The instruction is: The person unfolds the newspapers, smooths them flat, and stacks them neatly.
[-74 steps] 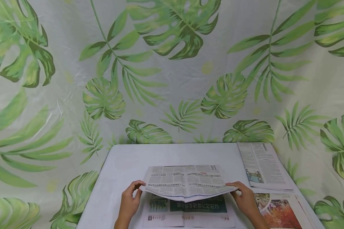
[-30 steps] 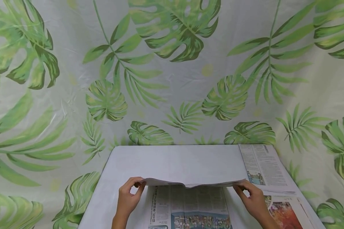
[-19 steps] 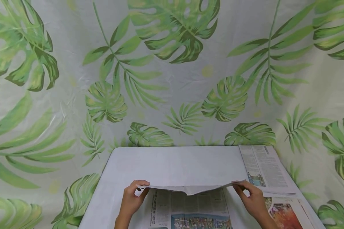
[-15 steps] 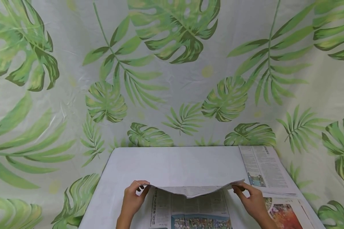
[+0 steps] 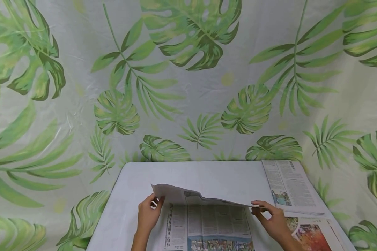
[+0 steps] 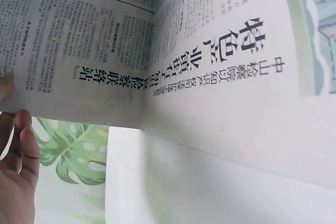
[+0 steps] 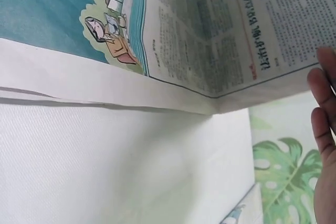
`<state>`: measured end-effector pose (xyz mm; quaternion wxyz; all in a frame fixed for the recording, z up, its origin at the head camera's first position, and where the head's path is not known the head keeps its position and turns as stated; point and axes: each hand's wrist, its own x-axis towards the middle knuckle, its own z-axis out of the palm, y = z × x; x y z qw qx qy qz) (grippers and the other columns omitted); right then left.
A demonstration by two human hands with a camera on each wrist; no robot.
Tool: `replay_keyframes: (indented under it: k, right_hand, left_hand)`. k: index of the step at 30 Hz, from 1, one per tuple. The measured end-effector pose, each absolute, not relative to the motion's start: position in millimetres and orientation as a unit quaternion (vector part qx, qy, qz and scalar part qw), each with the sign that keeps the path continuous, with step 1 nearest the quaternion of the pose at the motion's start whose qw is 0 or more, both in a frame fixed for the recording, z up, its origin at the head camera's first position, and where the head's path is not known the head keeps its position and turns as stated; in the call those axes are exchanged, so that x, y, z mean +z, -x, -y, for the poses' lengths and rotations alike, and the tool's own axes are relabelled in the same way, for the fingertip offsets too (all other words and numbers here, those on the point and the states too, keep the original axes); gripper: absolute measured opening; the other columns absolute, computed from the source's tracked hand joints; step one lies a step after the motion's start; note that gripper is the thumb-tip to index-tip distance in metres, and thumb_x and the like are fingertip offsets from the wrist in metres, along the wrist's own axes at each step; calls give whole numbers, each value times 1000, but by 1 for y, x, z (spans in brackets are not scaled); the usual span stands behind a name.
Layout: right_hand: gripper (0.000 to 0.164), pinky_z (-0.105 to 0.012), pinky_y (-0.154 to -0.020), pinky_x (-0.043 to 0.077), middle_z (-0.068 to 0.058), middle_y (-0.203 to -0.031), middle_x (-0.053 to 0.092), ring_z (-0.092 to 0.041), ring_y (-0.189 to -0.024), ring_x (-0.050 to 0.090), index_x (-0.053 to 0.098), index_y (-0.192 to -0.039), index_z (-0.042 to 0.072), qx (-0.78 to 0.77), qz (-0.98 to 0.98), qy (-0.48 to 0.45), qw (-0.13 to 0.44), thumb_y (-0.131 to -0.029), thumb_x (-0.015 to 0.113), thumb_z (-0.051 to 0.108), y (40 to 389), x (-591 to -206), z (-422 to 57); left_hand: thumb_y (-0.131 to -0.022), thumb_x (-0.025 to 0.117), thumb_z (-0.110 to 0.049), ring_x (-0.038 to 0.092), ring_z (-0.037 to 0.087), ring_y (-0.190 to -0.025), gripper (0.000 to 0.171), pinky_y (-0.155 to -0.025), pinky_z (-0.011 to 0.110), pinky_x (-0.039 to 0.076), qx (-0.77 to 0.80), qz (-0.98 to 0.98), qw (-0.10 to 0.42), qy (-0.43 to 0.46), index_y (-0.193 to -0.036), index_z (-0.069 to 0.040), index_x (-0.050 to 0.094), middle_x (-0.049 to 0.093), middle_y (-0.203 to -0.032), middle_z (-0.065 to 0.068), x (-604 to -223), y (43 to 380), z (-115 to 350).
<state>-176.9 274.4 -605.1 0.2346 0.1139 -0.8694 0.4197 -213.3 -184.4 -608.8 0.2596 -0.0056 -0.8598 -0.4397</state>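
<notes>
A folded newspaper (image 5: 220, 225) lies in front of me on the white table, its far half lifted off as a raised flap (image 5: 176, 196). My left hand (image 5: 148, 213) pinches the flap at its left edge, where a corner sticks up above the fingers. At the right end my right hand (image 5: 271, 221) pinches the flap's corner between thumb and fingers. In the left wrist view the newspaper page (image 6: 94, 40) bends up from the flat part along a crease. The right wrist view has the newspaper (image 7: 184, 35) creased the same way, with fingertips (image 7: 320, 85) at its edge.
Another newspaper (image 5: 282, 186) lies at the table's back right corner. Nearer, beside my right forearm, is a colour-printed paper (image 5: 311, 237). The white table (image 5: 194, 174) ends at a leaf-patterned curtain (image 5: 188, 87) behind and at both sides.
The printed upper half, earlier tilted toward me, now stands raised with its underside showing. Most recently its left end has risen, while my right hand has lowered slightly at the other end.
</notes>
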Motion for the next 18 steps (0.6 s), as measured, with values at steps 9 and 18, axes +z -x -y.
replay_keyframes:
  k: [9, 18]
  right_hand:
    - [25, -31, -70, 56, 13, -83, 74, 2, -75, 65, 77, -108, 24, 400, 894, -70, 189, -90, 79, 8, 187, -617, -273]
    - [9, -25, -62, 51, 4, -83, 77, 1, -72, 66, 77, -104, 13, 424, 895, -4, 135, -96, 73, 11, 206, -631, -269]
  left_hand:
    - [-92, 80, -16, 58, 4, -67, 7, -64, 26, 53, -447, 856, 259, 14, -96, -14, 75, 64, -74, -10, -612, 221, 183]
    - [-94, 77, -19, 60, 3, -70, 13, -65, 22, 53, -453, 858, 241, 4, -106, -13, 77, 70, -80, -8, -626, 228, 185]
